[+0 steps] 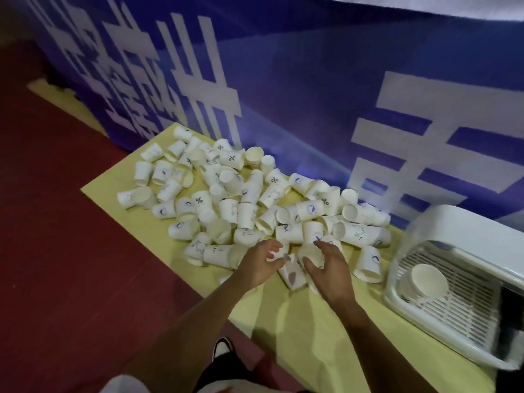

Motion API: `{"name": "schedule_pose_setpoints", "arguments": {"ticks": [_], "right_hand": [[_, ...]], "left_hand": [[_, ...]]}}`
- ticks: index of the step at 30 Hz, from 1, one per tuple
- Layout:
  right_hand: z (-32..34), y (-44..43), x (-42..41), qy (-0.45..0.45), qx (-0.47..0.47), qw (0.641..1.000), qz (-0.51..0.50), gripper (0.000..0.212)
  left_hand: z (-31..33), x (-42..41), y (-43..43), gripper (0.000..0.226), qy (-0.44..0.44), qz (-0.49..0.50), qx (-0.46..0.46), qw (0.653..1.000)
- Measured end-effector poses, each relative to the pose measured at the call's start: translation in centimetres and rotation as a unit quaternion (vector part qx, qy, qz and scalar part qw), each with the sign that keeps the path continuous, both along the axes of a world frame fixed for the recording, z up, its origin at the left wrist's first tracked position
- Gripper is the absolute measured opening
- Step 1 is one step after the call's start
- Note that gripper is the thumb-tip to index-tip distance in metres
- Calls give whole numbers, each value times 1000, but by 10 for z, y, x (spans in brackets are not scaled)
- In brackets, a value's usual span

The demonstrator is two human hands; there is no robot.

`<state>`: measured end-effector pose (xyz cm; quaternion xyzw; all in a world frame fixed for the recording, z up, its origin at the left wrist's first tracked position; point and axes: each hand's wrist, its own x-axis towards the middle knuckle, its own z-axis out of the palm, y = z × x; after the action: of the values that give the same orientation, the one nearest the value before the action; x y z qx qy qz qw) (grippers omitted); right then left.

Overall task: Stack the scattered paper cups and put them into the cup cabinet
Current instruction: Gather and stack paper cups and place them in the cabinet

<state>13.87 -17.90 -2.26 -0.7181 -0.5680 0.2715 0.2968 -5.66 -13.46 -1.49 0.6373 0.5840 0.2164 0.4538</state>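
Reaching forward, left hand (262,263) and right hand (329,268) cupping paper cups (312,255)

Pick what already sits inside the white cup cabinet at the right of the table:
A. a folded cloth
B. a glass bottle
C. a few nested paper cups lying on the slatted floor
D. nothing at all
C: inside the white cup cabinet, a short nest of paper cups lies on its side on the slatted floor, open mouth towards the camera.
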Motion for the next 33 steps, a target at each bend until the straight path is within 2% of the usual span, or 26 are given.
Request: {"name": "schedule_pose_setpoints", "arguments": {"ticks": [6, 13, 22, 28, 33], "right_hand": [[0, 50, -85, -14, -9, 999, 32, 54], [10, 106, -193, -41, -32, 996, 72, 51], [23, 191, -298, -50, -31, 972, 227, 58], [16, 229, -367, -34, -56, 961, 268, 60], [-10, 271, -428, -62, -86, 958, 268, 70]], "left_hand": [[-5, -84, 39, 31, -36, 40, -1, 999], [-11, -195, 87, 28, -28, 65, -5, 997], [-4, -296, 109, 27, -20, 196, 7, 980], [0, -371, 134, 35, 18, 257, 2, 966], [-24, -430, 179, 42, 72, 304, -8, 950]]}}
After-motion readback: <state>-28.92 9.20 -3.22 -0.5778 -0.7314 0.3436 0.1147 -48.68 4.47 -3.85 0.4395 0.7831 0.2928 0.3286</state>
